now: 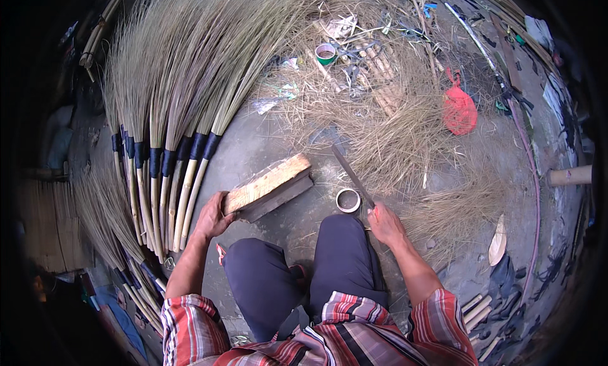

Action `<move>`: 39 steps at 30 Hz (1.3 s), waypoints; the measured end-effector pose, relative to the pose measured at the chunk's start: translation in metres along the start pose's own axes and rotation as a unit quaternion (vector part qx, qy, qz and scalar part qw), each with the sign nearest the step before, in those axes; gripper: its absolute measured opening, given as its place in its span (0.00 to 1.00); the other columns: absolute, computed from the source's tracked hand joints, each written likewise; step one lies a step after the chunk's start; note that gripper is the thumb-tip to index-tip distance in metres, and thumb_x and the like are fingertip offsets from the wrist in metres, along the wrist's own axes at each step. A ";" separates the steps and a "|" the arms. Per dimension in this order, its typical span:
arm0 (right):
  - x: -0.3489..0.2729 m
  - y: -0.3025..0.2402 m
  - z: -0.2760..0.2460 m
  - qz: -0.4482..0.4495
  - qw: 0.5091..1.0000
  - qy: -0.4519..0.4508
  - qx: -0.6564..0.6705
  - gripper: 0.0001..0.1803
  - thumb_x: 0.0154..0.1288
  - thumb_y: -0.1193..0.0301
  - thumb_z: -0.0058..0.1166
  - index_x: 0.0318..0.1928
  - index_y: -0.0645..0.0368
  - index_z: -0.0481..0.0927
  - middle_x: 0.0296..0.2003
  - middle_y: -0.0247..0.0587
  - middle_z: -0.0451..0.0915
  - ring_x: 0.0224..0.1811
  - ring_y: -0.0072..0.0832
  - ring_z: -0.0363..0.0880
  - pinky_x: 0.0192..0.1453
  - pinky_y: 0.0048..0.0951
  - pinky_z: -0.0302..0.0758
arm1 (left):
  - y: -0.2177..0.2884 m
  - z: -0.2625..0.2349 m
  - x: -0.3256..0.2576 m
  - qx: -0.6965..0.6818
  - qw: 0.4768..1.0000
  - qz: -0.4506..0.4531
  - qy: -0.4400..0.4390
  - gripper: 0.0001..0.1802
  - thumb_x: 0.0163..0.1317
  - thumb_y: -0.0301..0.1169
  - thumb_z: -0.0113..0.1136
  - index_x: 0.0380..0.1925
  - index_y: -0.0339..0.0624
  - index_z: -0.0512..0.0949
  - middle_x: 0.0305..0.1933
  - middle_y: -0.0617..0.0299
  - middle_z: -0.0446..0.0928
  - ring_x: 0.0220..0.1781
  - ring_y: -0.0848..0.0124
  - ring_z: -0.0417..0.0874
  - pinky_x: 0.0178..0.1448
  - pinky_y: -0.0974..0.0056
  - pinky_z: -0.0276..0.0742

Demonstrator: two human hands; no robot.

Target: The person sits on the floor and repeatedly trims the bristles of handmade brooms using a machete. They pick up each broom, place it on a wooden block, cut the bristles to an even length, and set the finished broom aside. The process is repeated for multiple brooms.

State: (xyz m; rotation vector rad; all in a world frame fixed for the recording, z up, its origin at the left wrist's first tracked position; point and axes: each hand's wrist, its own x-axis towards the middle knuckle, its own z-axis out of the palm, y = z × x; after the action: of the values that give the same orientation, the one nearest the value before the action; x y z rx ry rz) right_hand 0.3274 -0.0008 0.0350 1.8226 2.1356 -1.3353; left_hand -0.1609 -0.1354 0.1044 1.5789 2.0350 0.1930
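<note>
Close in, two dark-trousered knees [345, 249] rise from the lower edge, and just beyond them both hands are occupied. The left hand [214, 217] grips the near, left end of a wooden block [269, 183], pale on top and dark along its side. The right hand [385, 223] is wrapped around the near end of a long, narrow blade [352, 174].

The block lies ahead and to the right of the left hand, much the nearer one, and to the left of the right hand. Its long axis slants away and rightward, while the blade slants away and leftward, so the two lean toward each other. The blade's tip is near the block's far end, apart from it. Whether the block rests flat on the floor [237, 157] I cannot tell. A pale ring [348, 211] sits between block and right hand, just beside the blade.

Farther out, finished-looking brooms [183, 81] with blue bindings fan out to the left; loose straw [405, 144] and a red net bag [460, 109] lie ahead and to the right.
</note>
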 end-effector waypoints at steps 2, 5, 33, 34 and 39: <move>0.028 -0.025 0.005 -0.039 0.998 -0.039 -0.037 0.19 0.76 0.61 0.50 0.55 0.63 0.75 0.47 0.63 0.83 0.52 0.61 0.82 0.57 0.57 0.77 | -0.032 0.020 -0.047 -0.025 0.996 -0.082 0.023 0.36 0.50 0.28 0.76 0.59 0.37 0.70 0.52 0.41 0.78 0.60 0.42 0.80 0.64 0.47 0.76; 0.066 -0.062 0.023 -0.125 0.984 -0.081 -0.098 0.18 0.76 0.61 0.49 0.53 0.63 0.76 0.45 0.63 0.84 0.50 0.61 0.83 0.55 0.58 0.77 | -0.068 0.063 -0.096 -0.023 0.980 -0.196 -0.005 0.38 0.49 0.28 0.77 0.60 0.36 0.68 0.56 0.41 0.76 0.60 0.41 0.79 0.65 0.48 0.77; 0.138 -0.050 -0.043 0.129 0.982 -0.083 -0.108 0.34 0.83 0.47 0.39 0.45 0.69 0.81 0.23 0.54 0.83 0.19 0.42 0.84 0.34 0.45 0.82 | -0.046 0.131 -0.058 0.079 0.973 -0.214 -0.007 0.37 0.49 0.47 0.82 0.52 0.41 0.72 0.53 0.52 0.78 0.54 0.51 0.86 0.53 0.49 0.84; 0.132 -0.059 -0.035 0.067 0.980 -0.101 -0.156 0.32 0.82 0.46 0.37 0.45 0.64 0.81 0.28 0.59 0.84 0.30 0.49 0.88 0.47 0.50 0.80 | -0.046 0.131 -0.058 0.082 0.972 -0.220 -0.012 0.37 0.48 0.47 0.82 0.51 0.41 0.72 0.53 0.52 0.78 0.54 0.52 0.86 0.53 0.50 0.84; 0.170 -0.107 0.009 -0.068 0.951 -0.159 -0.255 0.29 0.81 0.46 0.40 0.50 0.60 0.83 0.48 0.62 0.85 0.54 0.57 0.82 0.59 0.51 0.77 | -0.044 0.130 -0.060 0.083 0.975 -0.205 0.020 0.36 0.47 0.47 0.82 0.50 0.42 0.74 0.52 0.53 0.79 0.52 0.52 0.86 0.52 0.50 0.85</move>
State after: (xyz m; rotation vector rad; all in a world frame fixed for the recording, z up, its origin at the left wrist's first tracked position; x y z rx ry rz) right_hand 0.1822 0.1343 0.0003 1.1960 2.1848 -0.8940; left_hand -0.1234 -0.2320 -0.0033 1.2150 2.4060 -0.1035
